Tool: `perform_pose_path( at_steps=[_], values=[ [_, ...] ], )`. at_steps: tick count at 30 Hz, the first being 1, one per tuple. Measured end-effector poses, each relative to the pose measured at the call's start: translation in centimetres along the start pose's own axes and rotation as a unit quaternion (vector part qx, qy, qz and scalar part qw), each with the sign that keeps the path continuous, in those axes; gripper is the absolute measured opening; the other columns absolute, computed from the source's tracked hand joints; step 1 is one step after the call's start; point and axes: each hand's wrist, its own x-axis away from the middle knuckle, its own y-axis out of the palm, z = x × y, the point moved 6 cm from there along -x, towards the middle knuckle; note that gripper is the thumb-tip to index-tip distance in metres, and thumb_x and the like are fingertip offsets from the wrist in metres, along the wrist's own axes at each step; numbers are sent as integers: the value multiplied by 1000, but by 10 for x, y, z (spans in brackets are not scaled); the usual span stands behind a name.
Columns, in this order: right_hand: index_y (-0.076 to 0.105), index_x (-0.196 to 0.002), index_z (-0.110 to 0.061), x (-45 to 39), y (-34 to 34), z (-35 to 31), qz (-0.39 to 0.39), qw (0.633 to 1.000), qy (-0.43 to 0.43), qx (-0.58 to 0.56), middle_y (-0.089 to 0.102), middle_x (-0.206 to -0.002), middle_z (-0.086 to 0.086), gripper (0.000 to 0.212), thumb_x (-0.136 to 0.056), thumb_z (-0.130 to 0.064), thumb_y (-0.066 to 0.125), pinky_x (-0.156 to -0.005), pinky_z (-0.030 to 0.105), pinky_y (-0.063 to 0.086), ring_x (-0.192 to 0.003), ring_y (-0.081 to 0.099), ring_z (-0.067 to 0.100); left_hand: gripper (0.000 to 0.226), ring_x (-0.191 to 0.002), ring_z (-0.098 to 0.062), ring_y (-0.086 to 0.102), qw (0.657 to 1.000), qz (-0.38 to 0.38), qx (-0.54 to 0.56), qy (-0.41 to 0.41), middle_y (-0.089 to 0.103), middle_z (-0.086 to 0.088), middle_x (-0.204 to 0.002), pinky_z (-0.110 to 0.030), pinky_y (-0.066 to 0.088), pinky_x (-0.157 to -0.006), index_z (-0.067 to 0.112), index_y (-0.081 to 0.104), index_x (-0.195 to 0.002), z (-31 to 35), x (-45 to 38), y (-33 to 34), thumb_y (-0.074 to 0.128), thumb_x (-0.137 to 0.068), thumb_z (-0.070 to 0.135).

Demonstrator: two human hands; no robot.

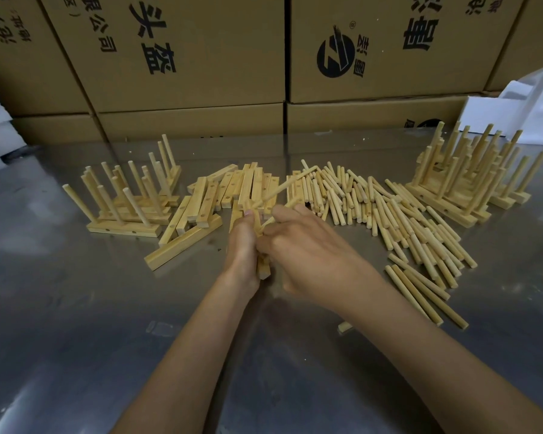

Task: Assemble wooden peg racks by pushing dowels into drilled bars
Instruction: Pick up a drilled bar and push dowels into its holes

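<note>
My left hand [243, 249] grips a drilled wooden bar [263, 268] held on end in the middle of the table; its lower end shows below my palm. My right hand [308, 255] pinches a dowel [287, 185] that slants up and to the right from the bar's top. Where the dowel meets the bar is hidden by my fingers. A heap of loose drilled bars [232, 192] lies just behind my hands. Loose dowels [389, 214] spread out to the right.
Finished peg racks stand at the left [129, 208] and at the far right [470, 180]. The table [76, 308] is shiny metal. Cardboard boxes [185, 57] wall off the back. White foam pieces [530, 111] sit at the back right and at the left edge.
</note>
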Motion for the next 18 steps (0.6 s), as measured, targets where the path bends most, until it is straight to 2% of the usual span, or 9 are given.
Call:
perform_pose_path(
  at_steps=[2, 3, 5, 7, 12, 14, 16, 18],
  values=[
    [64, -116, -10, 1, 2, 4, -10, 1000, 11, -13, 37, -99, -1, 31, -85, -9, 64, -91, 27, 30, -107, 42, 18, 48, -109, -42, 66, 1000, 3, -8, 6, 67, -28, -121, -48, 53, -90, 8, 61, -130, 0, -1, 0, 39, -106, 44],
    [65, -114, -12, 2, 3, 6, -8, 1000, 14, -23, 38, -98, -2, 28, -86, -9, 64, -93, 28, 32, -106, 43, 18, 48, -99, -42, 68, 1000, 1, -4, 14, 68, -28, -114, -46, 55, -81, 8, 59, -132, 1, -2, 1, 39, -106, 43],
    [67, -108, -19, 6, 6, 13, 2, 998, 33, -60, 43, -98, -6, 18, -92, -16, 59, -99, 30, 38, -103, 45, 18, 47, -68, -31, 60, 999, 1, 21, 28, 60, -20, -92, -32, 48, -54, 8, 55, -134, 2, -3, 1, 39, -107, 43],
    [67, -103, -24, 9, 11, 20, 3, 995, 58, -82, 54, -103, -5, 16, -95, -23, 53, -98, 35, 42, -97, 40, 16, 46, -56, -18, 47, 999, 4, 30, 37, 52, -14, -90, -21, 37, -37, 9, 54, -135, 3, -7, 0, 38, -107, 43],
    [69, -95, -24, 9, 13, 22, 20, 994, 67, -83, 62, -104, -4, 19, -93, -22, 50, -99, 34, 37, -95, 42, 14, 45, -50, -15, 44, 998, 2, 38, 41, 50, -9, -76, -19, 35, -33, 9, 55, -132, 1, -10, 3, 39, -107, 43],
    [70, -94, -21, 8, 9, 20, 28, 995, 56, -80, 64, -100, -4, 19, -94, -20, 52, -99, 32, 33, -89, 36, 10, 46, -52, -16, 44, 998, -3, 54, 43, 50, -8, -75, -19, 36, -33, 7, 55, -131, 1, -11, 2, 39, -107, 43],
    [71, -92, -17, 7, 4, 20, 41, 994, 55, -90, 62, -98, -4, 16, -94, -19, 55, -98, 32, 33, -87, 31, 8, 45, -53, -16, 45, 996, -10, 80, 45, 51, -8, -75, -20, 37, -33, 8, 58, -127, 2, -10, 1, 39, -107, 44],
    [70, -93, -16, 7, -1, 17, 41, 994, 60, -82, 55, -91, -3, 12, -94, -20, 59, -100, 33, 33, -88, 39, 12, 43, -51, -16, 49, 994, -12, 95, 47, 55, -7, -74, -21, 38, -35, 10, 59, -124, 2, -8, 1, 39, -107, 44]
  ],
)
